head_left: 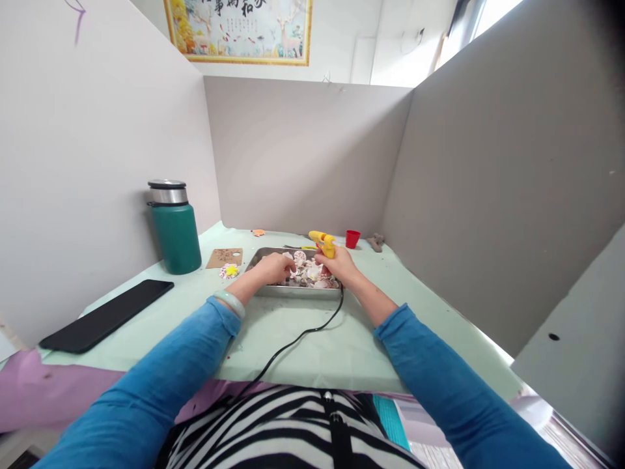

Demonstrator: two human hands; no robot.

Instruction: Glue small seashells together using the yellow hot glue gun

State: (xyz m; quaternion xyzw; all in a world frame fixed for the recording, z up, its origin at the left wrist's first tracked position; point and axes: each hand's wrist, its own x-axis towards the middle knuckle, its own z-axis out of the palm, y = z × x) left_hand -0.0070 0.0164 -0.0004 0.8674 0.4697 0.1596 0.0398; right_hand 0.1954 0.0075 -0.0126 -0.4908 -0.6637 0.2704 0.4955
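A metal tray [303,292] full of seashells [312,273] lies on the table in front of me. My right hand [339,264] is wrapped round the handle of a yellow hot glue gun [322,242], held over the tray's right side with its nozzle facing right. From it a black cord [303,333] runs down across the table towards me. My left hand [274,268], with a pale bangle on the wrist, reaches into the left part of the tray. Its fingers are bent together among the shells; what they pinch, if anything, is too small to make out.
Left of the tray are a shell piece with a yellow flower shape [229,270] and a brown card [224,258]. Further left stand a green bottle [176,238] and a black phone [107,316]. A red cup [352,239] is behind the tray. Grey partitions [307,150] enclose the table.
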